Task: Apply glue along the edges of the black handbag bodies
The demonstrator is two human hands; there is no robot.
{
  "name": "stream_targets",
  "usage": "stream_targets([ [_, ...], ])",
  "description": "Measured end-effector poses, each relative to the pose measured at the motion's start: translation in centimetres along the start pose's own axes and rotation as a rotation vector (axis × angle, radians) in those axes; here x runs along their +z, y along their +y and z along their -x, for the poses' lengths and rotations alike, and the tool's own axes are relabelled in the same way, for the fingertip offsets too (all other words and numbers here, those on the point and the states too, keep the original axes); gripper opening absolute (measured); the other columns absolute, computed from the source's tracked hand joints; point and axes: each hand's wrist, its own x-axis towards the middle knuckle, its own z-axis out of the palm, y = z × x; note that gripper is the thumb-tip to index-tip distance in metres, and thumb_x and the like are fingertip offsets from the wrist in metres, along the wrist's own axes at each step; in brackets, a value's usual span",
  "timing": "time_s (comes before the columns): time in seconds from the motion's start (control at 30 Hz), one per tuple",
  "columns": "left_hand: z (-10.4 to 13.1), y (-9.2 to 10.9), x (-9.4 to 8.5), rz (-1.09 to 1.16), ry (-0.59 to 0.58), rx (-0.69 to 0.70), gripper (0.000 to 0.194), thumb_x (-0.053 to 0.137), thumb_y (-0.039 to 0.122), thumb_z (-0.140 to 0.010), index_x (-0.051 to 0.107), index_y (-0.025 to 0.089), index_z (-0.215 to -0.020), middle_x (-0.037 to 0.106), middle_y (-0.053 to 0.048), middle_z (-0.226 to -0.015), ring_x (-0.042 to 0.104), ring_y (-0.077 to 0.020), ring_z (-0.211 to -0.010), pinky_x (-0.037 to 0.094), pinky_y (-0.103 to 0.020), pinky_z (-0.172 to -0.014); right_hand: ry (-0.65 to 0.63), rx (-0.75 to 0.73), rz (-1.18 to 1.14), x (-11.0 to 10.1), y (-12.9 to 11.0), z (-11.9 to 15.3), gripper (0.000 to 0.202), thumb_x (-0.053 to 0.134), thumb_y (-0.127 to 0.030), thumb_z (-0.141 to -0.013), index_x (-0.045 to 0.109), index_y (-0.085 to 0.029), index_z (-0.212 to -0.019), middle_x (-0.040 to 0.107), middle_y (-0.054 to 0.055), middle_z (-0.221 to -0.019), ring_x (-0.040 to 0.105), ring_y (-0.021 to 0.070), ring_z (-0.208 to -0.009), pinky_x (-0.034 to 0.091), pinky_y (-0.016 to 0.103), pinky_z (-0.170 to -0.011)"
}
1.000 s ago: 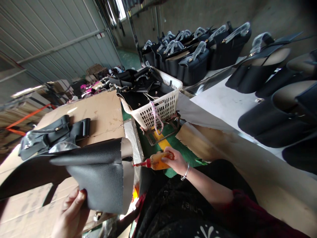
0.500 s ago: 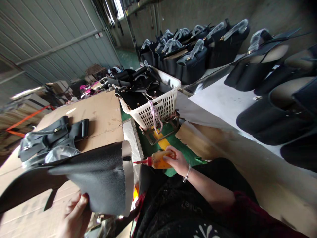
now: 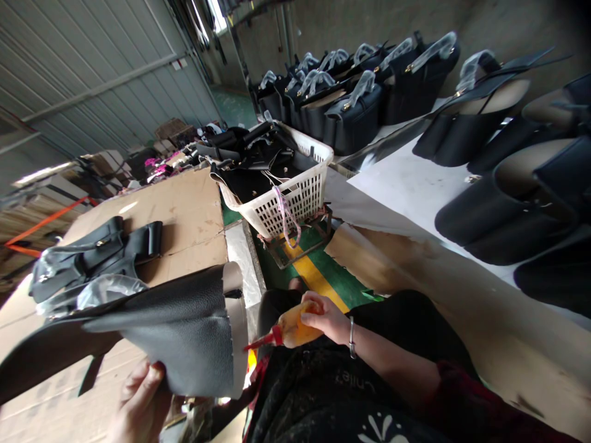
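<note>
Now, left hand (image 3: 138, 403) pinching black leather panel (image 3: 184, 332), right hand (image 3: 325, 317) gripping glue bottle (image 3: 289, 329) — nozzle seemingly at panel edge.

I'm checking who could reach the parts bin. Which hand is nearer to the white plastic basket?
The right hand, gripping the orange glue bottle, sits just below the white basket. The left hand holds the black leather piece, farther off at lower left.

The left hand (image 3: 138, 400) is gripping the curved black leather panel (image 3: 184, 332) from below, over the brown cardboard sheet (image 3: 184, 209). Just right of that grip, the orange squeeze bottle (image 3: 290, 329) in the right hand (image 3: 325, 317) is pointing its tip at the panel's edge. Behind both, the white plastic lattice basket (image 3: 295, 200) is sitting.
</note>
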Motion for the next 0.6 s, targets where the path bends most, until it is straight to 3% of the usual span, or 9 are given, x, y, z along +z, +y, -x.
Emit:
stream_targets([
  [0.13,0.9,0.0,0.8,0.06,0.02,0.033,0.043,0.096,0.041,-0.035,0.065,0.018,-0.055,0.059,0.001,-0.054,0.053,-0.012,-0.049,0.051,-0.02,-0.045,-0.01,0.086,-0.189,0.5,0.7,1.6,0.043,0.086,-0.044,-0.061,0.053,-0.02,-0.073,0.052,-0.007,-0.062,0.048,0.0099,-0.054,0.036,0.022,-0.051],
  [0.23,2.6,0.1,1.9,0.1,0.062,0.038,0.047,0.096,0.04,-0.035,0.06,0.019,-0.055,0.058,0.003,-0.053,0.055,-0.0145,-0.046,0.051,-0.023,-0.04,0.119,0.125,-0.446,1.2,0.3,2.3,0.043,0.084,-0.049,-0.063,0.058,-0.021,-0.082,0.064,-0.002,-0.072,0.058,0.0133,-0.055,0.04,0.023,-0.044],
  [0.27,3.1,0.0,2.2,0.101,0.07,0.027,0.048,0.096,0.041,-0.034,0.06,0.019,-0.057,0.058,0.003,-0.053,0.055,-0.0155,-0.045,0.05,-0.025,-0.037,0.155,0.132,-0.544,1.6,0.0,2.6,0.043,0.083,-0.051,-0.065,0.061,-0.021,-0.087,0.069,0.001,-0.081,0.064,0.0157,-0.063,0.046,0.025,-0.048],
  [0.33,3.7,-0.2,2.5,0.115,0.073,0.015,0.048,0.096,0.042,-0.036,0.062,0.019,-0.06,0.058,0.003,-0.052,0.054,-0.0153,-0.043,0.049,-0.024,-0.036,0.171,0.14,-0.719,2.6,-1.1,3.3,0.045,0.08,-0.051,-0.07,0.066,-0.02,-0.1,0.073,0.007,-0.103,0.07,0.0197,-0.089,0.057,0.03,-0.071],
  [0.37,3.7,-0.5,2.4,0.124,0.063,0.015,0.046,0.096,0.043,-0.038,0.064,0.019,-0.062,0.058,0.003,-0.053,0.054,-0.0143,-0.043,0.049,-0.023,-0.038,0.146,0.149,-0.786,3.1,-1.7,3.7,0.046,0.08,-0.048,-0.072,0.067,-0.02,-0.105,0.072,0.009,-0.111,0.069,0.0205,-0.1,0.057,0.032,-0.083],
  [0.43,3.4,-0.9,1.9,0.14,0.033,0.023,0.044,0.095,0.042,-0.04,0.067,0.018,-0.063,0.061,0.002,-0.055,0.056,-0.0132,-0.048,0.052,-0.021,-0.045,0.084,0.177,-0.857,4.4,-3.0,4.6,0.044,0.08,-0.044,-0.074,0.068,-0.02,-0.109,0.071,0.008,-0.115,0.068,0.0204,-0.106,0.055,0.033,-0.091],
  [0.53,2.6,-1.5,0.7,0.139,0.008,0.071,0.042,0.096,0.041,-0.038,0.072,0.019,-0.064,0.068,-0.001,-0.064,0.064,-0.0152,-0.065,0.054,-0.017,-0.063,-0.053,0.24,-0.885,6.5,-5.0,5.6,0.049,0.083,-0.046,-0.071,0.069,-0.022,-0.112,0.073,0.008,-0.11,0.071,0.0212,-0.099,0.057,0.033,-0.083],
  [0.6,2.9,-1.4,0.1,0.077,-0.049,0.125,0.039,0.094,0.042,-0.045,0.076,0.019,-0.071,0.072,-0.004,-0.073,0.067,-0.0181,-0.077,0.054,-0.018,-0.075,-0.125,0.251,-0.878,7.8,-6.0,6.0,0.056,0.084,-0.047,-0.07,0.067,-0.025,-0.118,0.073,0.008,-0.107,0.072,0.0211,-0.089,0.058,0.029,-0.067],
])
